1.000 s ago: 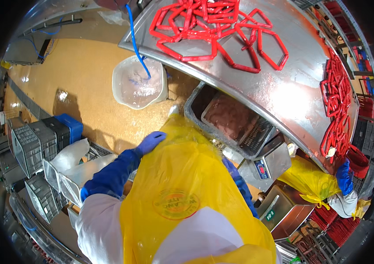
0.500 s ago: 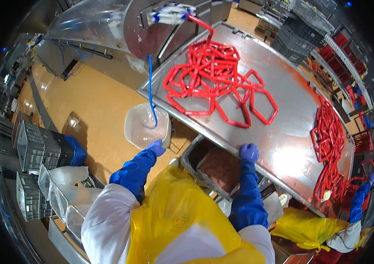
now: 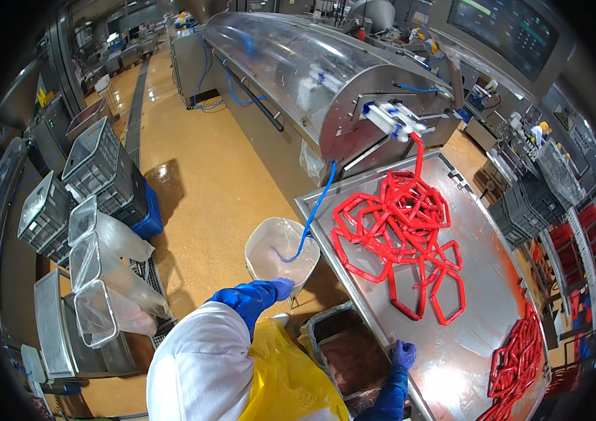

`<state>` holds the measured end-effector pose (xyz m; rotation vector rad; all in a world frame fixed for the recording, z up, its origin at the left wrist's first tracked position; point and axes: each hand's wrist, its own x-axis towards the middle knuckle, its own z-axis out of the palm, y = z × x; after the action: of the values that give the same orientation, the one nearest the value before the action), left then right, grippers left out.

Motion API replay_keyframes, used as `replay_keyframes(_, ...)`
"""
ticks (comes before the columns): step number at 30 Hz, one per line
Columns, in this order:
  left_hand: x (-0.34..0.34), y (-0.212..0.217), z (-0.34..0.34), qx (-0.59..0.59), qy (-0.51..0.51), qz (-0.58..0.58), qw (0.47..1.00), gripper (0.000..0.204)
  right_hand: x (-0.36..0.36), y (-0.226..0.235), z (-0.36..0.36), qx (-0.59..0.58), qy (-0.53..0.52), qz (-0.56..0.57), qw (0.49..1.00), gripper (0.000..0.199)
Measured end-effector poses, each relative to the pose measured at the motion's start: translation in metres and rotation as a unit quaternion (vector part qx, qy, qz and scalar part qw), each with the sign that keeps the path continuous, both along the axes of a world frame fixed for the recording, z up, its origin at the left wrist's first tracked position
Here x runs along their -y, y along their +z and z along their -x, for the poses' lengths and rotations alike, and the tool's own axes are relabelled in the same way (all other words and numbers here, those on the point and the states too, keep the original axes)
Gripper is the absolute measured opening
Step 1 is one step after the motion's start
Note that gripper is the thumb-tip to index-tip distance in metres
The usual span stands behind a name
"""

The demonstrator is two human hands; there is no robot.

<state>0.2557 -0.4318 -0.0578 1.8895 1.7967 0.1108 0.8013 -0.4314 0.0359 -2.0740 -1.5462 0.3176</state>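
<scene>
My left hand (image 3: 282, 288), in a purple glove, is at the near rim of a white plastic tub (image 3: 250, 261). Its fingers are too hidden to show whether they grip the rim. The tub holds pale liquid, and a blue hose (image 3: 320, 209) hangs into it. My right hand (image 3: 403, 355), also gloved, rests as a fist on the edge of the steel table (image 3: 417, 344), with nothing seen in it. Beyond it lies a tangled pile of red sausage links (image 3: 400, 231). The string of links runs up to a white clamp-like outlet (image 3: 391, 121) on the machine.
A second heap of sausage links (image 3: 519, 365) lies on the table's right side. Below the table edge stands a dark bin (image 3: 312, 330) with pinkish meat paste. The long machine with a clear cover (image 3: 284, 52) stands ahead. Stacked grey crates (image 3: 98, 165) and lined bins (image 3: 87, 252) are at left.
My view has swung up and to the left, showing more of the machine and floor. Both hands keep their places, the left at the tub, the right fist on the table edge.
</scene>
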Motion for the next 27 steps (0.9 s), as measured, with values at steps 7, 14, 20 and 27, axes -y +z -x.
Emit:
replay_keyframes(7,0.002,-0.006,0.01,-0.003,0.018,-0.01,1.0,0.032,-0.001,0.001,0.007,0.022,0.007,0.011,1.0,0.037)
replay_keyframes(14,-0.002,0.021,0.003,-0.015,0.004,0.033,0.999,0.031,-0.001,-0.006,-0.001,0.02,0.01,0.01,1.0,0.036)
replay_keyframes(20,0.006,0.017,-0.003,-0.021,0.014,-0.016,1.0,0.026,0.0,-0.001,0.003,0.022,0.001,0.02,1.0,0.036)
replay_keyframes(27,0.007,0.017,-0.005,-0.025,0.017,0.0,1.0,0.028,0.0,-0.011,-0.003,0.038,0.009,0.011,0.999,0.036)
